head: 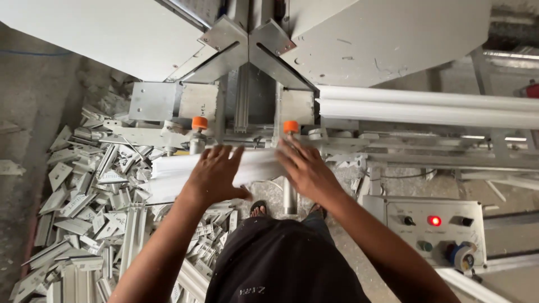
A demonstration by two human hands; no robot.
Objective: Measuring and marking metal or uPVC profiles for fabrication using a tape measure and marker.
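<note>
A short white plastic profile piece (171, 174) lies across the front of a grey cutting machine (247, 50), blurred as if moving. My left hand (216, 174) rests flat on top of it with fingers spread. My right hand (306, 168) presses on its right end, just below an orange knob (291, 127). A second orange knob (199, 123) stands above my left hand. Long white profiles (438, 106) lie on the machine's right side.
A heap of several white offcuts (90, 213) covers the floor at the left. A control box (432, 227) with a lit red light, switches and a tape roll sits at the lower right. My feet in sandals stand below the machine.
</note>
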